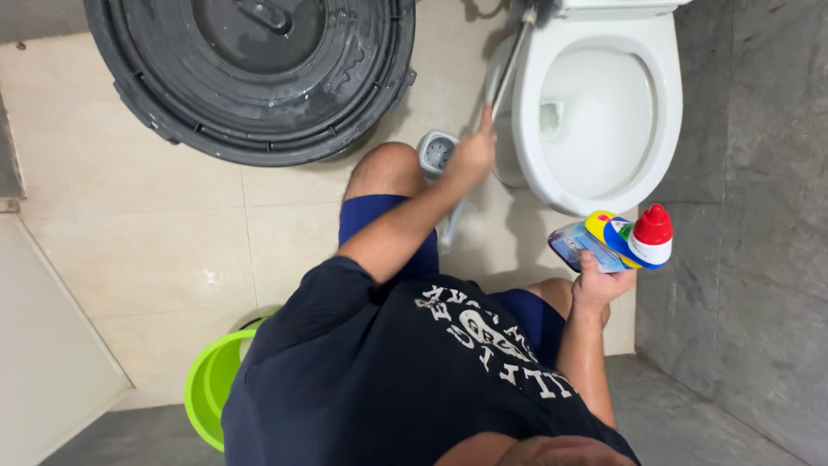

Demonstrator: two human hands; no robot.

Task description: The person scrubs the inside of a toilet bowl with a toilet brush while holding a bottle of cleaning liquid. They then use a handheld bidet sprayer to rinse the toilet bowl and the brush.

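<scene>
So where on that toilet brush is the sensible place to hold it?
Probably the upper part of the handle, near where the left hand already wraps it. The shaft is slim and leans up from its grey holder toward the toilet, so closing around it from the side nearest the body suits a fist grip.

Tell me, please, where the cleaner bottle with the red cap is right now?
In the head view, the cleaner bottle is held up in the right hand, at the right of the picture, just below the toilet bowl rim.
</scene>
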